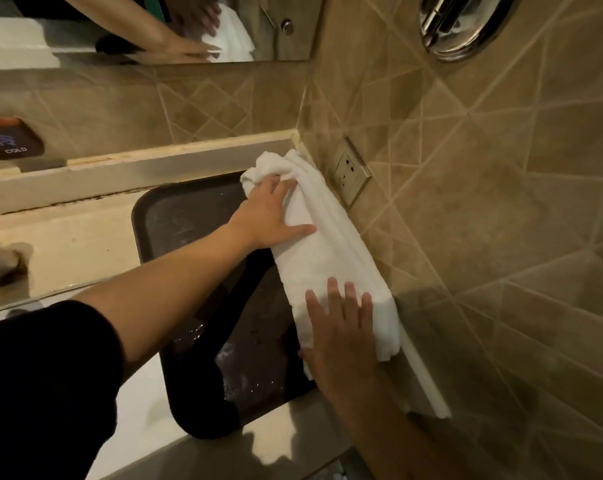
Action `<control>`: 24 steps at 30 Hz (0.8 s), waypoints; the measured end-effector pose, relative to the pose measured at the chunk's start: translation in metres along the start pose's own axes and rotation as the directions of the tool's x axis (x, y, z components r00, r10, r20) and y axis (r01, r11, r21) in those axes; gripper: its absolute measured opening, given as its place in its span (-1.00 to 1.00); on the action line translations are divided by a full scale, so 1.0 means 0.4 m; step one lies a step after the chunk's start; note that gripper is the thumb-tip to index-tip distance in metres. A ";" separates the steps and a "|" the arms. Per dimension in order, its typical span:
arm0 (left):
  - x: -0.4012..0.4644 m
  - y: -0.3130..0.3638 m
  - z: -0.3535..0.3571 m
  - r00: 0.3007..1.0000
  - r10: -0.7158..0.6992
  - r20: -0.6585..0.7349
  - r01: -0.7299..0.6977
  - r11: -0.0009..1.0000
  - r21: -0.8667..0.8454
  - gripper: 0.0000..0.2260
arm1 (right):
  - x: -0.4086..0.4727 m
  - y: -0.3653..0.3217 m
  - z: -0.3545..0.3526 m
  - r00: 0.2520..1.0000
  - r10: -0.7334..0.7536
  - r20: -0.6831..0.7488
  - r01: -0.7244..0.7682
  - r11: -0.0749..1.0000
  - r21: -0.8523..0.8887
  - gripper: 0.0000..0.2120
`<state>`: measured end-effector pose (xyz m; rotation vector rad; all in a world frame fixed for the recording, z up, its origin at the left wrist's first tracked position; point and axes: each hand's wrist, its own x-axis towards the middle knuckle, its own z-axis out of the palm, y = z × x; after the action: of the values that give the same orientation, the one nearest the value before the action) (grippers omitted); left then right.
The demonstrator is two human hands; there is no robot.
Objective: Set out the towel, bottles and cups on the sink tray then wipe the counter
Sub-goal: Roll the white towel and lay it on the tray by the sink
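Note:
A folded white towel (pixel 331 244) lies along the right side of a dark tray (pixel 175 216), against the tiled side wall. My left hand (pixel 272 213) rests on the towel's far end, fingers curled into the bunched cloth. My right hand (pixel 341 327) lies flat on the near end, fingers spread. The tray's bottom is wet, with droplets near its front. No bottles or cups are in view.
The tray sits on a pale counter (pixel 71 247) with a raised back ledge (pixel 120 171). A wall socket (pixel 350 171) is just right of the towel. A mirror (pixel 137 29) hangs above, and a "COLD" label (pixel 14 140) is at left.

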<state>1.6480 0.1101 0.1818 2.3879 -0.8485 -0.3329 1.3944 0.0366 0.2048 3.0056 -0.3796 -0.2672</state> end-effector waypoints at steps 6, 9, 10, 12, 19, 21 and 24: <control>0.058 -0.016 0.028 0.984 -0.015 0.176 0.010 1.000 0.027 0.11 | 0.001 0.046 0.060 0.998 -0.041 0.045 0.044 0.997 -0.066 0.02; 0.088 -0.024 0.014 0.984 -0.009 0.179 -0.012 0.993 0.118 0.12 | 0.025 0.054 0.080 0.993 -0.072 0.092 0.079 0.994 -0.076 0.05; 0.094 -0.025 0.007 0.983 -0.007 0.182 -0.019 0.990 0.137 0.11 | 0.030 0.052 0.079 0.993 -0.071 0.093 0.077 0.994 -0.072 0.02; 0.095 -0.023 -0.002 0.980 -0.013 0.197 -0.016 0.989 0.145 0.09 | 0.036 0.048 0.076 0.996 -0.062 0.066 0.066 0.996 -0.059 -0.08; -0.039 0.021 -0.006 0.981 0.000 0.196 -0.038 0.981 0.191 -0.24 | 0.014 0.059 0.057 0.993 -0.109 0.051 0.111 0.992 -0.054 -0.15; -0.117 0.040 -0.011 0.974 0.048 0.224 -0.091 0.978 0.188 -0.34 | -0.016 0.064 0.042 0.992 -0.121 0.043 0.121 0.993 0.000 -0.24; -0.247 0.090 -0.012 0.950 0.118 0.289 -0.171 0.971 0.168 -0.51 | -0.093 0.069 0.007 0.994 -0.003 0.105 -0.016 0.985 0.175 -0.33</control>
<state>1.5563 0.1528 0.2111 2.4705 -1.2276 -0.5587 1.3518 0.0194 0.2112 3.1703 -0.4444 -0.4134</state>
